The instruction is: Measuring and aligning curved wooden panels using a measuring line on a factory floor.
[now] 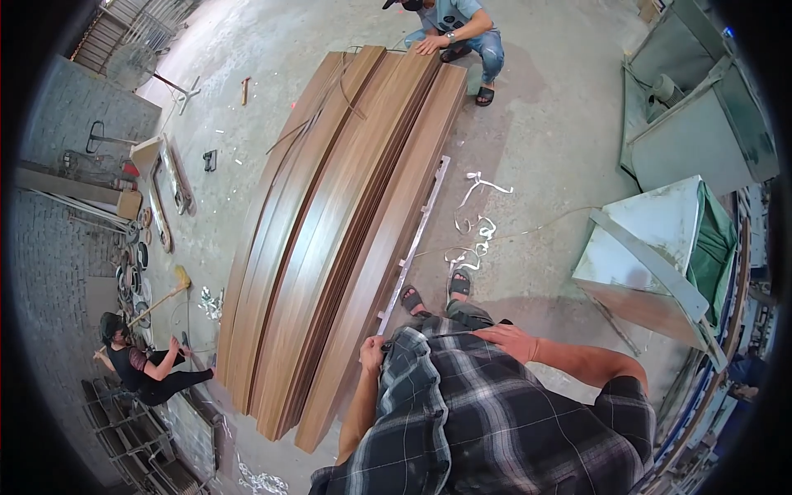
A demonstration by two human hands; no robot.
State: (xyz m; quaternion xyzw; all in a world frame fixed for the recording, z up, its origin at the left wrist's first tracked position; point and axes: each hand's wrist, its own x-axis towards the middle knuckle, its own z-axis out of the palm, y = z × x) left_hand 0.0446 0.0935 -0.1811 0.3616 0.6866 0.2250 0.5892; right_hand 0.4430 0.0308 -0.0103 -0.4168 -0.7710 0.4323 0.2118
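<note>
Long wood-grain planks (363,247) lie in stacks side by side on the floor, in front of me and to my left. My left hand (373,353) is closed beside the right edge of the nearest stack, close to my shirt's hem. Whatever its curled fingers hold is too small to make out. With fingers stretched out, my right hand (507,340) rests flat against the front of my plaid shirt (487,396) at the waist. A long pale strip (421,223) runs along the right side of the planks, ending near my left hand. Thin brown strips (309,124) lie loosely over the far planks.
A co-worker (458,25) crouches at the far end, one hand on the planks. Another person (144,363) sits low at the left beside a broom (169,293). White strap scraps (478,239) litter the floor near my feet. A large pale box (635,239) stands right.
</note>
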